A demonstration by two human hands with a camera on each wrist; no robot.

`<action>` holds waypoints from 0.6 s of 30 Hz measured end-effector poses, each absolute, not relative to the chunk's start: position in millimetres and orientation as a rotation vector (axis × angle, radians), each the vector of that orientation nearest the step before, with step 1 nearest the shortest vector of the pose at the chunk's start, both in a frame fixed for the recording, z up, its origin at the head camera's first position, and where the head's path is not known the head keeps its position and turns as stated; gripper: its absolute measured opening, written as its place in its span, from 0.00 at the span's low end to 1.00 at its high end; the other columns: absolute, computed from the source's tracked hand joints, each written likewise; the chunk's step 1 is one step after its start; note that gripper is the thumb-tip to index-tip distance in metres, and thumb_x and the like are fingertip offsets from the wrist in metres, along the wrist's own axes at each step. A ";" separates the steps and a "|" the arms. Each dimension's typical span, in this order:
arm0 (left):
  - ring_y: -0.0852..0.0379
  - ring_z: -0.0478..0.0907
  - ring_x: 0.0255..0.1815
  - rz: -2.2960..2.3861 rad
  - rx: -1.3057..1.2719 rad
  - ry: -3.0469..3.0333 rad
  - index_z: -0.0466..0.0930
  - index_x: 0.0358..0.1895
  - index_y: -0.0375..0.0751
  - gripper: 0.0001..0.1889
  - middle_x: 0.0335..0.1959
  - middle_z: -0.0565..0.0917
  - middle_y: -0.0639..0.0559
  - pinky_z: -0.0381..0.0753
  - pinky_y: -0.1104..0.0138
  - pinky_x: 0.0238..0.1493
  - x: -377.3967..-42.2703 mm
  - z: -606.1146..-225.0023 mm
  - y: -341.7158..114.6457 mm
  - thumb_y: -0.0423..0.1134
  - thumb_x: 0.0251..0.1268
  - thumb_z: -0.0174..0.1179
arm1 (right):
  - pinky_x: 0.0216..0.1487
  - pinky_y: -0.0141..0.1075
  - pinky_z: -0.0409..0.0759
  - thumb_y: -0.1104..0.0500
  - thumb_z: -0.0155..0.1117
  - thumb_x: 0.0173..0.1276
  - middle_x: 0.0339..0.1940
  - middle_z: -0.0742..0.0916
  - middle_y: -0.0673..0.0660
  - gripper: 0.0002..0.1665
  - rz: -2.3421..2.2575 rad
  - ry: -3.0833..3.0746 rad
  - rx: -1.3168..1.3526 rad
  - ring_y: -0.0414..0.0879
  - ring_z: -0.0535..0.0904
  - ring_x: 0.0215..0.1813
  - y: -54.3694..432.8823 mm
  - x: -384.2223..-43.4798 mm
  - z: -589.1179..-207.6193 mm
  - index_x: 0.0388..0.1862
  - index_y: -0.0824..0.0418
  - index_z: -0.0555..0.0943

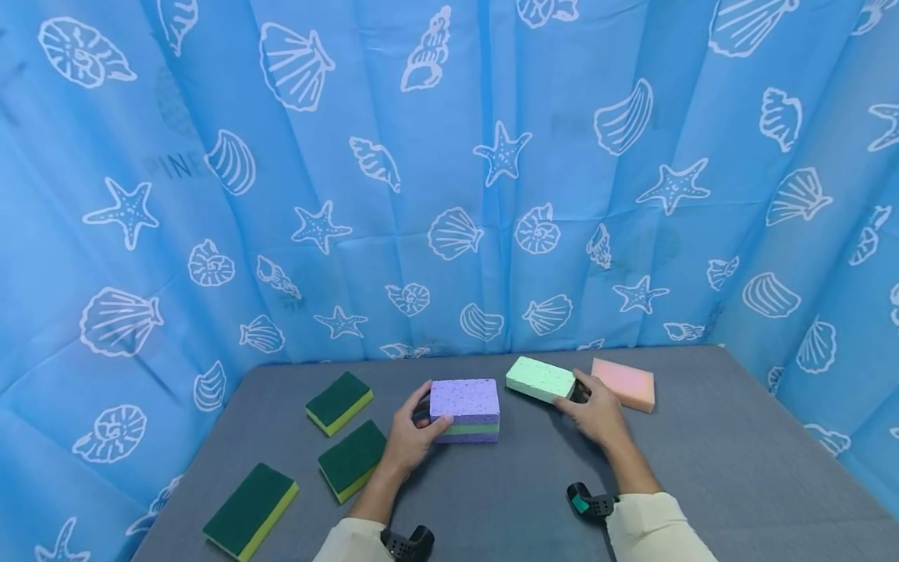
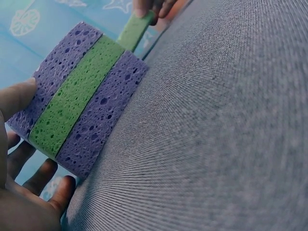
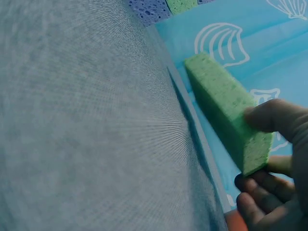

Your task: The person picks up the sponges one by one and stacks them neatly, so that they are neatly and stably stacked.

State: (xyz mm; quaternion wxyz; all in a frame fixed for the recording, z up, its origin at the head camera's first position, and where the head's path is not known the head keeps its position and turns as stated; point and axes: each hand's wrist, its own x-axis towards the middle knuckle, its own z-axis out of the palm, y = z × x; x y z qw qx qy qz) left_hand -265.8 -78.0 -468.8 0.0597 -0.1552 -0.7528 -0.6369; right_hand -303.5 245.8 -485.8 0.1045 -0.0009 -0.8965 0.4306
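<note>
My left hand is at the left end of a stack of three sponges, thumb at the front and index finger toward the back corner. The stack has a purple sponge on top, a green sponge in the middle and another purple sponge at the bottom, lying on the table. My right hand pinches a light green sponge by its right end, thumb on one side and fingers on the other. That sponge is held over the table, as the right wrist view shows.
An orange-pink sponge lies just right of my right hand. On the left are several green-and-yellow scouring sponges, one near the back, one beside my left wrist and one at the front. A blue shell-print curtain hangs behind the grey table.
</note>
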 end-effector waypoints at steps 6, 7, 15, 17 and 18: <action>0.36 0.67 0.58 -1.933 -0.463 -2.280 0.61 0.71 0.29 0.35 0.60 0.70 0.30 0.67 0.41 0.56 -266.1 -468.7 -78.1 0.32 0.62 0.66 | 0.61 0.53 0.68 0.59 0.69 0.65 0.64 0.70 0.76 0.42 1.395 -2.540 0.069 0.67 0.68 0.64 244.9 -300.8 -477.8 0.70 0.76 0.62; 0.36 0.67 0.58 -1.931 -0.462 -2.281 0.61 0.71 0.29 0.35 0.60 0.70 0.30 0.67 0.41 0.56 -266.0 -468.4 -78.0 0.33 0.62 0.66 | 0.62 0.53 0.68 0.60 0.69 0.65 0.64 0.70 0.75 0.41 1.411 -2.520 0.085 0.67 0.68 0.64 244.7 -300.8 -476.6 0.70 0.76 0.62; 0.35 0.67 0.58 -1.931 -0.451 -2.289 0.61 0.70 0.28 0.35 0.60 0.70 0.30 0.67 0.41 0.56 -264.9 -467.7 -77.9 0.33 0.62 0.66 | 0.63 0.51 0.67 0.63 0.70 0.63 0.62 0.72 0.75 0.40 1.457 -2.441 0.144 0.65 0.69 0.63 242.8 -298.2 -471.2 0.69 0.77 0.63; 0.35 0.67 0.59 -1.928 -0.448 -2.292 0.61 0.71 0.29 0.35 0.61 0.70 0.30 0.66 0.40 0.57 -264.9 -467.8 -77.9 0.33 0.62 0.66 | 0.63 0.51 0.67 0.64 0.69 0.63 0.62 0.72 0.75 0.39 1.464 -2.417 0.161 0.65 0.70 0.63 242.5 -298.6 -469.5 0.68 0.77 0.64; 0.35 0.67 0.59 -1.927 -0.446 -2.295 0.61 0.71 0.30 0.35 0.61 0.70 0.30 0.66 0.40 0.57 -265.0 -467.7 -78.0 0.33 0.62 0.66 | 0.63 0.51 0.66 0.64 0.69 0.63 0.62 0.73 0.75 0.39 1.470 -2.404 0.167 0.65 0.70 0.63 242.1 -298.6 -468.1 0.68 0.77 0.64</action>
